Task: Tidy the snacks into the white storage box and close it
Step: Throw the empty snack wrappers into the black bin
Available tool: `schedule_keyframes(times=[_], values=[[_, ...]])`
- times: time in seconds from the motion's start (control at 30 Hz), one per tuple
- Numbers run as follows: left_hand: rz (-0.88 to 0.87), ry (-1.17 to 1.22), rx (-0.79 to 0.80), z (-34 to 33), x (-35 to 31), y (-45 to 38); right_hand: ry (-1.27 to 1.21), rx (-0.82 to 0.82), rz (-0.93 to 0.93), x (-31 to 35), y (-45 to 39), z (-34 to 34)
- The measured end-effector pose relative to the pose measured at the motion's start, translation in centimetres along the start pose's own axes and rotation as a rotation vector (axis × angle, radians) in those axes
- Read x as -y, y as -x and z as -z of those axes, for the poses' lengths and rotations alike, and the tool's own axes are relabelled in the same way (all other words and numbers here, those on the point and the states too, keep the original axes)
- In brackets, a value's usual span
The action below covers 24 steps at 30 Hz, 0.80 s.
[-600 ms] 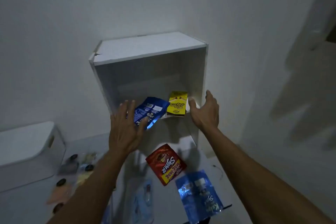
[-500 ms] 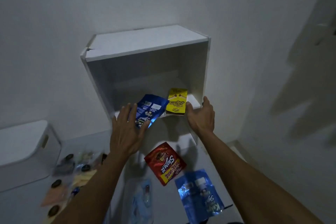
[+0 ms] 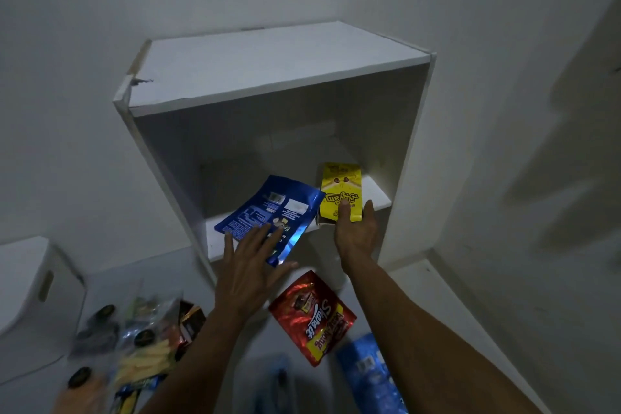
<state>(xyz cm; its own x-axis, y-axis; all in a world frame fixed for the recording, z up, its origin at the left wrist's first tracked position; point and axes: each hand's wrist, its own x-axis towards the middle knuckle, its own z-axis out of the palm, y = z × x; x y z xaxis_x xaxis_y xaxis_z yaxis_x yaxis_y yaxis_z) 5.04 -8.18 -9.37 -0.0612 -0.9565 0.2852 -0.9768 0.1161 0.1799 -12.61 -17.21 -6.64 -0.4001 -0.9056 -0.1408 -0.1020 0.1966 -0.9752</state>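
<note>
Dim white walls close in on every side of you, and a white open-fronted shelf unit (image 3: 279, 67) stands against the back wall with a chipped top left corner. Down at your lower left a heap of mixed snacks (image 3: 141, 339) lies blurred on the pale floor (image 3: 430, 282); I cannot tell the single items apart there. A red snack bag (image 3: 312, 316) lies on the floor just below the shelf, between your two forearms, and a light blue bag (image 3: 369, 376) lies just right of it, partly under your right arm. Another bluish packet (image 3: 275, 383) near the bottom edge is too blurred to read.

On the shelf board (image 3: 373, 195) a dark blue snack bag (image 3: 268, 212) lies slanted, its lower end hanging past the front edge. Your left hand (image 3: 248, 272) is spread wide, fingers straight, with the fingertips (image 3: 265, 232) laid over the lower part of that bag. Just right of it a yellow snack bag (image 3: 339, 191) lies on the same board, beside the blue one. Your right hand (image 3: 356, 235) reaches it with straight fingers, the fingertips at the bag's bottom edge; I cannot tell whether the thumb is under it.

Your white storage box (image 3: 23, 279) sits at the far left on the floor, well apart from both hands, its lid on.
</note>
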Motion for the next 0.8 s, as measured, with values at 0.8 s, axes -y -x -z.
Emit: schedule_keyframes(times=[0.8], values=[[0.007,0.477,-0.585,3.3,-6.8,0.0,-0.052,-0.178,0.287,2.6,3.0,10.0]])
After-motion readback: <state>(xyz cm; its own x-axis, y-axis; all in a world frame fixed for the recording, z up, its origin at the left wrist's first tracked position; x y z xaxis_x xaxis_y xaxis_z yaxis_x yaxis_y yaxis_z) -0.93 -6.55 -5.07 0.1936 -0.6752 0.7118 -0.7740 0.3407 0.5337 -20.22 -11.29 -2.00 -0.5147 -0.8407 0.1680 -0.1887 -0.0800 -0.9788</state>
